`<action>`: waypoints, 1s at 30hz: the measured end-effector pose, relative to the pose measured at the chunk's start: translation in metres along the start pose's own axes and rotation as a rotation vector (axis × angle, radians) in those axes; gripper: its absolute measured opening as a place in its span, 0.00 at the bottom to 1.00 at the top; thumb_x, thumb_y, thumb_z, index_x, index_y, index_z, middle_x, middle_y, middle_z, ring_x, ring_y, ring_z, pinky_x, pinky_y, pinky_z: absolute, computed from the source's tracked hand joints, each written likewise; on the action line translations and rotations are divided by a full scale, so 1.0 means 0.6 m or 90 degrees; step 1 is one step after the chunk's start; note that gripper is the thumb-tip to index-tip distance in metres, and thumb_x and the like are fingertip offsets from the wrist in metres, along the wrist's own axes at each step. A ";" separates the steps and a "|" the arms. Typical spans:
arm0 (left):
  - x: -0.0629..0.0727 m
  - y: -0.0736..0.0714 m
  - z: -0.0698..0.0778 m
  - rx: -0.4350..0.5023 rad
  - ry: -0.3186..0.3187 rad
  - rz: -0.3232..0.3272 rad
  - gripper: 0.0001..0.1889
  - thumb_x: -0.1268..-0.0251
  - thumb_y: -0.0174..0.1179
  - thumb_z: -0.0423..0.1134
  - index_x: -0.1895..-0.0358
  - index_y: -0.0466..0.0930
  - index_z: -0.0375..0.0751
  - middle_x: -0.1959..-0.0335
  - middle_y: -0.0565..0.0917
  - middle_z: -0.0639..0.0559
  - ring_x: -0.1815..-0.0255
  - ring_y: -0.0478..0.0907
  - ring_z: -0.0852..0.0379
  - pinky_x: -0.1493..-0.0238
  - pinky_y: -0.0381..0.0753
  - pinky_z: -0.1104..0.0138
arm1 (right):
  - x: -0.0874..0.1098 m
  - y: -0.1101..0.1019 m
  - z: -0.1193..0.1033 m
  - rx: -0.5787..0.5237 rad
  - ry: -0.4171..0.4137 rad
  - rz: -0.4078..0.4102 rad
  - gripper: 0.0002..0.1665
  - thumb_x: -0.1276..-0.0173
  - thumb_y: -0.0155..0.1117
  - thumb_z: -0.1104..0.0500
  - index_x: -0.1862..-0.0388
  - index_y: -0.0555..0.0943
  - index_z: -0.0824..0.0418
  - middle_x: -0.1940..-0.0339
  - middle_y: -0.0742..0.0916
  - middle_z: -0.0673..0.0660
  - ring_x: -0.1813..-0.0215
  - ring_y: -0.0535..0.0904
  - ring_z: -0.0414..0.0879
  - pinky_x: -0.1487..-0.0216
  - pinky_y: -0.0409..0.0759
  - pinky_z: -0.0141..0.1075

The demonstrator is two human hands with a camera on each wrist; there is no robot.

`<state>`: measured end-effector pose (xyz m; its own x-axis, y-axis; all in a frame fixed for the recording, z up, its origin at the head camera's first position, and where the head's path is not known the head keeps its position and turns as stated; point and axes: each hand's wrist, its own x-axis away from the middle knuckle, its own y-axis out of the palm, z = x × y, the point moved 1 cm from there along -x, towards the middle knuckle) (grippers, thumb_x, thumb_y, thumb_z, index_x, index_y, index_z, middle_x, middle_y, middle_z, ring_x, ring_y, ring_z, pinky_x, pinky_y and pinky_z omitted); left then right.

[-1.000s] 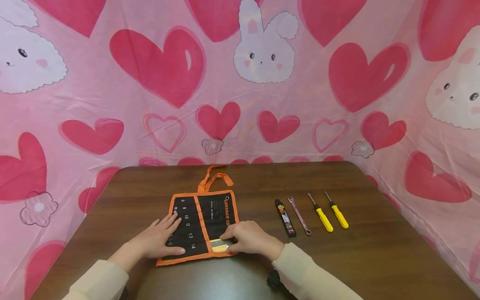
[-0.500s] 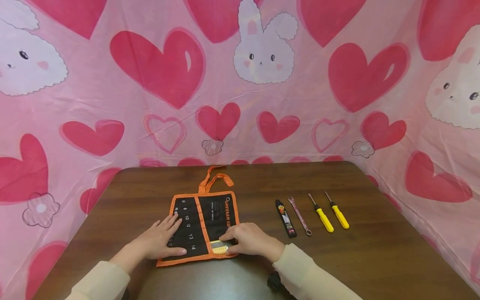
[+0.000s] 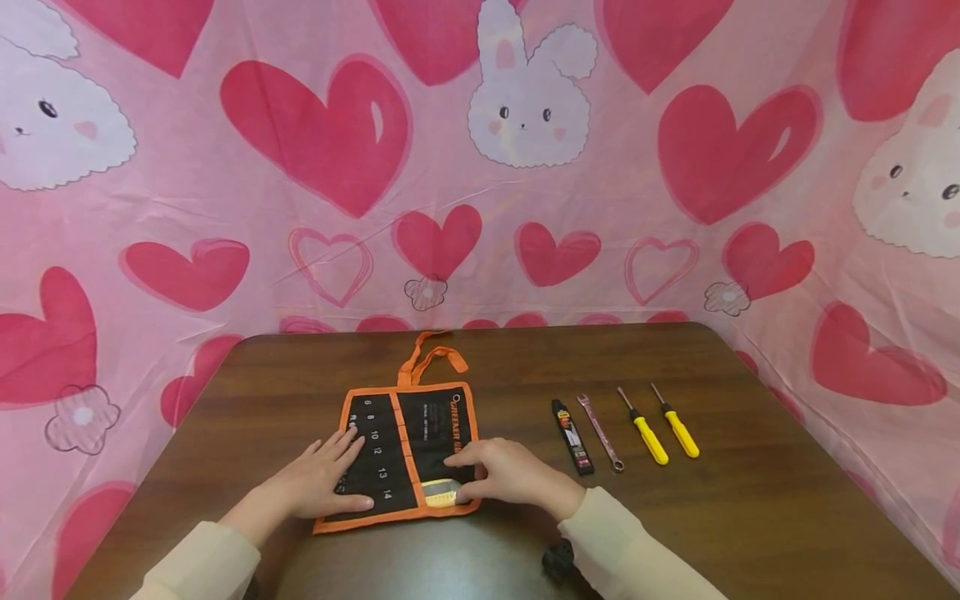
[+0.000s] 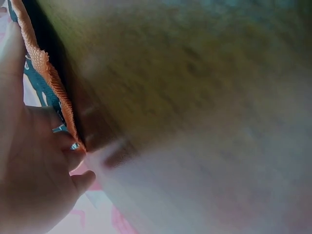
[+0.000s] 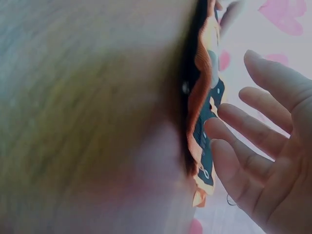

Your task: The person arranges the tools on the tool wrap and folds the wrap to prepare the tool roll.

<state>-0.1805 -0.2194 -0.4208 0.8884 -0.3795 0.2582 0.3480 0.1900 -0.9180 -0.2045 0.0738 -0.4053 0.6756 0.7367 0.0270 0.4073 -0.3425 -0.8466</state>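
A black tool pouch with orange trim (image 3: pixel 375 458) lies unrolled on the table, white size numbers printed down its left half. My left hand (image 3: pixel 318 479) rests flat on that half with the fingers spread. At the lower right of the pouch lies a yellow and grey tool (image 3: pixel 440 492), partly covered by my right hand (image 3: pixel 513 473) in the head view. The right thumb and index finger stand apart. In the right wrist view the right hand's fingers (image 5: pixel 258 122) are loosely bent beside the pouch edge (image 5: pixel 200 92) and hold nothing.
Right of the pouch lie a slim black pack with a printed label (image 3: pixel 572 437), a combination wrench (image 3: pixel 600 433) and two yellow-handled screwdrivers (image 3: pixel 648 437). Orange ties (image 3: pixel 427 362) trail from the pouch's far edge. A pink curtain with hearts (image 3: pixel 442 233) hangs behind the table.
My right hand has eased back to the right off the yellow and grey tool, its thumb and index finger parting. The left hand has stayed in place.
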 end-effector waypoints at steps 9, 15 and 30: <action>0.000 0.001 -0.001 -0.008 0.005 0.002 0.53 0.53 0.55 0.71 0.31 0.56 0.33 0.30 0.53 0.35 0.31 0.46 0.37 0.37 0.45 0.42 | 0.018 -0.028 0.018 -0.030 0.005 0.054 0.27 0.43 0.69 0.52 0.44 0.78 0.55 0.60 0.82 0.48 0.70 0.74 0.35 0.71 0.74 0.29; 0.000 0.000 -0.001 -0.009 0.005 0.002 0.53 0.53 0.55 0.71 0.32 0.56 0.33 0.30 0.53 0.35 0.31 0.47 0.36 0.37 0.45 0.41 | 0.028 -0.050 0.033 -0.077 0.019 0.099 0.29 0.43 0.69 0.53 0.42 0.77 0.60 0.54 0.83 0.55 0.69 0.75 0.37 0.70 0.76 0.30; 0.000 0.003 -0.001 -0.007 0.005 0.005 0.53 0.53 0.55 0.71 0.31 0.56 0.33 0.30 0.53 0.35 0.31 0.46 0.37 0.37 0.45 0.42 | 0.059 -0.100 0.063 -0.103 0.029 0.243 0.31 0.44 0.69 0.52 0.41 0.75 0.57 0.54 0.83 0.52 0.63 0.77 0.43 0.70 0.77 0.33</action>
<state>-0.1804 -0.2197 -0.4226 0.8887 -0.3848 0.2491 0.3382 0.1835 -0.9230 -0.2283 0.1425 -0.3736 0.8217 0.5143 -0.2456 0.2121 -0.6759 -0.7058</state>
